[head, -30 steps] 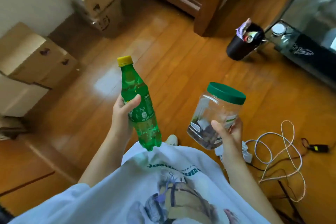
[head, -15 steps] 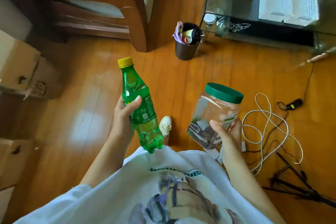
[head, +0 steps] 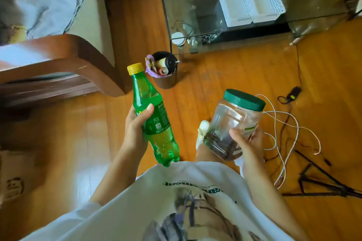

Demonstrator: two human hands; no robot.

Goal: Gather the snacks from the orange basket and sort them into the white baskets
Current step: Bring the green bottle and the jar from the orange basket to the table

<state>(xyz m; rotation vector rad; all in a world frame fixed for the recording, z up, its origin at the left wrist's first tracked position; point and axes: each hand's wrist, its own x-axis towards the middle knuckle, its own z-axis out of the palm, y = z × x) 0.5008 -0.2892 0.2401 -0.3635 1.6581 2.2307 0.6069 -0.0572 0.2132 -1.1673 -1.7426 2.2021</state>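
Note:
My left hand [head: 136, 129] grips a green soda bottle [head: 151, 115] with a yellow cap, held upright and slightly tilted in front of my chest. In my right hand [head: 247, 142] is a clear plastic jar [head: 233, 125] with a green lid, tilted, with dark snacks at its bottom. Two white baskets [head: 251, 1] stand side by side on a glass table [head: 195, 41] at the upper right, well beyond both hands. The orange basket is out of view.
A dark bin [head: 165, 70] full of trash stands on the wooden floor by the glass table's corner. A wooden sofa arm [head: 78, 60] lies to the left. White and dark cables [head: 284, 133] and a tripod [head: 323, 184] lie on the floor at right. My foot [head: 202, 129] shows below the jar.
My view has swung to the right and closer: the cardboard boxes slid out, and the glass table with the white baskets came into view. Both hands keep holding the bottle and the jar.

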